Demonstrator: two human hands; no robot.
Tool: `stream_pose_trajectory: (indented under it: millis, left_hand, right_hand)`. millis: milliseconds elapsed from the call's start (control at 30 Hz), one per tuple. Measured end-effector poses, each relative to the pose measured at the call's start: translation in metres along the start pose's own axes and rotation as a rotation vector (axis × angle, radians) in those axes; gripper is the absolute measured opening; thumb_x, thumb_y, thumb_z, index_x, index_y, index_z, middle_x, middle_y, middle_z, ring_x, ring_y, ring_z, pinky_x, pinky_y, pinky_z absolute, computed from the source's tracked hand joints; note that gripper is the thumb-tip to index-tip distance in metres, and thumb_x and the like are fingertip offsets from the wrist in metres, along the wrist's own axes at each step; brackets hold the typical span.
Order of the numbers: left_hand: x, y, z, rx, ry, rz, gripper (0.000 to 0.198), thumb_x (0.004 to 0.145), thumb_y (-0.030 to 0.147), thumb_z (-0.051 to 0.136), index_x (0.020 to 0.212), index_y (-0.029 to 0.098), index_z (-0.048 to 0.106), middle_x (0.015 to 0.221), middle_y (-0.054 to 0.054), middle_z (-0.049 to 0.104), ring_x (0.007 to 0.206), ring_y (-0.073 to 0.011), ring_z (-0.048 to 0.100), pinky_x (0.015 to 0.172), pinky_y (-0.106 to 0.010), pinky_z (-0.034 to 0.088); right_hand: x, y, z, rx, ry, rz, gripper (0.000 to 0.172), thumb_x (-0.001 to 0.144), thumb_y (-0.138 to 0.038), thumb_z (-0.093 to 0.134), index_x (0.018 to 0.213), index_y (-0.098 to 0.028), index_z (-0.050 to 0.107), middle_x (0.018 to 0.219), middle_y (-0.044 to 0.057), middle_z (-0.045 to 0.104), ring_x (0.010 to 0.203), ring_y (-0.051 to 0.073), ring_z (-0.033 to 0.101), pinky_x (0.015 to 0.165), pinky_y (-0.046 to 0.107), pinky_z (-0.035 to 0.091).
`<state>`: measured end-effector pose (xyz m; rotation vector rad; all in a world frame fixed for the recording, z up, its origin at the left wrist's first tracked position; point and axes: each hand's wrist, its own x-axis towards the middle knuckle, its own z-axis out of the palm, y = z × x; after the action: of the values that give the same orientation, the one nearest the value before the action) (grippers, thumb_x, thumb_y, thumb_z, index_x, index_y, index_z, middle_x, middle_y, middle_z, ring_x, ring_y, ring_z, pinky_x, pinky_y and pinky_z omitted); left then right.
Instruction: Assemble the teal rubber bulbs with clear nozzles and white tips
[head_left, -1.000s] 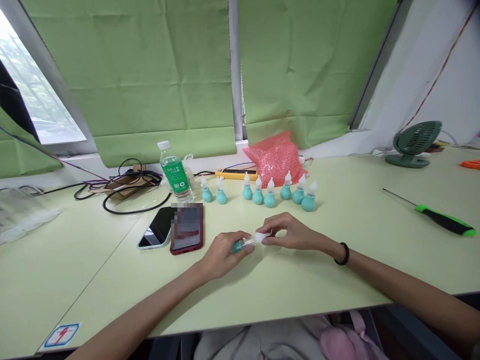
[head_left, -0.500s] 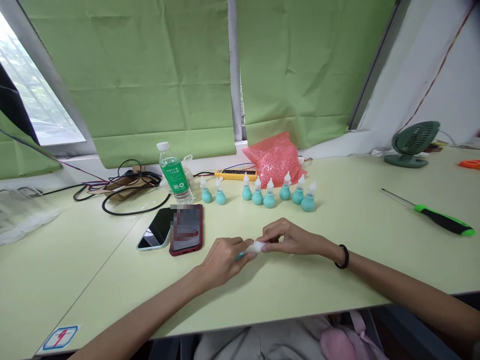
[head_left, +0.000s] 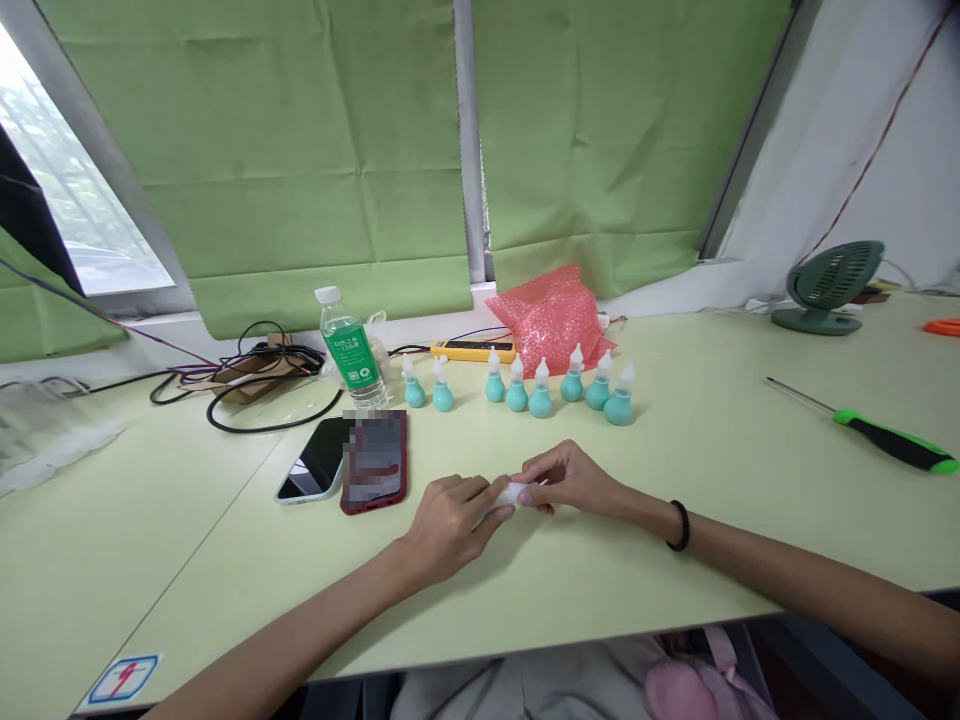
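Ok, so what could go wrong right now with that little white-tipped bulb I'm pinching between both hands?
1. The white-tipped bulb is small and mostly hidden between the left hand and right hand; it might slip free and roll across the table.
2. A jerk forward could topple the upright row of teal bulbs beyond the hands.
3. The two phones lie close to the left hand and may get nudged.

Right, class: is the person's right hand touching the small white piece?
Touching. The head view shows the right hand pinching the white piece between its fingertips, with no gap.
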<state>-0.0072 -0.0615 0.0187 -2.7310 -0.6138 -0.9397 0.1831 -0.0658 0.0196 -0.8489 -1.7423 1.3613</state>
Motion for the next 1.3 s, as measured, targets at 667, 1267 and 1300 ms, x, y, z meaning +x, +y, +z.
stream_pose_trajectory:
  millis: [667, 1267, 1300]
  left_hand:
    - [0.063, -0.154, -0.032, 0.172, -0.045, -0.535, 0.042, 0.075, 0.032, 0.043, 0.115, 0.021, 0.040, 0.113, -0.008, 0.042, 0.104, -0.0244, 0.039, 0.087, -0.038, 0.031]
    - [0.069, -0.179, 0.028, -0.134, -0.016, -0.520, 0.031, 0.078, 0.036, 0.038, 0.068, 0.015, 0.058, 0.068, -0.004, 0.058, 0.069, -0.0156, 0.049, 0.066, -0.026, 0.037]
    - [0.069, -0.176, 0.029, -0.141, 0.018, -0.529, 0.030, 0.078, 0.035, 0.037, 0.064, 0.015, 0.056, 0.065, -0.004, 0.056, 0.065, -0.0150, 0.048, 0.064, -0.025, 0.037]
  right_hand:
    - [0.127, -0.038, -0.049, -1.133, 0.345, -0.164, 0.031, 0.071, -0.029, 0.043, 0.048, -0.012, 0.054, 0.044, -0.001, 0.044, 0.045, 0.008, 0.036, 0.044, 0.021, 0.025]
    - [0.117, -0.032, -0.055, -1.182, 0.426, -0.159, 0.033, 0.073, -0.032, 0.049, 0.097, -0.010, 0.056, 0.065, 0.006, 0.059, 0.066, 0.017, 0.052, 0.063, 0.026, 0.036]
    - [0.112, -0.034, -0.054, -1.167, 0.439, -0.175, 0.033, 0.073, -0.031, 0.049, 0.098, -0.011, 0.055, 0.064, 0.005, 0.059, 0.065, 0.016, 0.052, 0.063, 0.026, 0.036]
